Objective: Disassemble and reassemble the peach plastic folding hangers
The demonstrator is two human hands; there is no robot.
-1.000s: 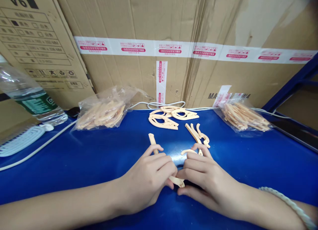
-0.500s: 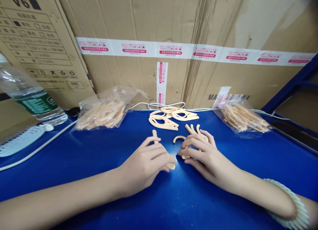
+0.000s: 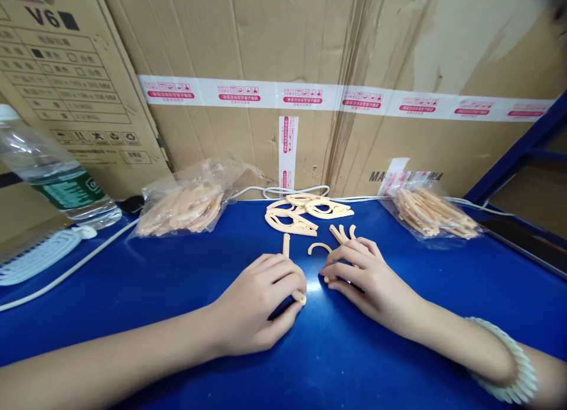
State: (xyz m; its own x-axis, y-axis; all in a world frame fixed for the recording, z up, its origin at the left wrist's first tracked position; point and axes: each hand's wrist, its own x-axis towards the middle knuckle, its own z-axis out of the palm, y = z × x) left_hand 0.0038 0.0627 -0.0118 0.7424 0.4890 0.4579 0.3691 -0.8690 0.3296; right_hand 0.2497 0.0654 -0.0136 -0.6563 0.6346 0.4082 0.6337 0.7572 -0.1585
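On the blue desk, before the cardboard, my two hands are well apart; a second ago they met over one pale piece. My left hand is closed on a pale bar, one end pointing away past my knuckles, a rounded end showing by the thumb; my fingers hide whether it is one length or two. That far end leaned left earlier, now stands nearly straight. My right hand arches low over loose strips, fingertips about a small pale end; cannot tell if gripped. A hook piece curls out left of those fingers, as half a second ago; before that it lay as a flatter arc. Flat looped pieces beyond, overlapping, unmoved. Left bag and right bag, both full of pale pieces: unchanged.
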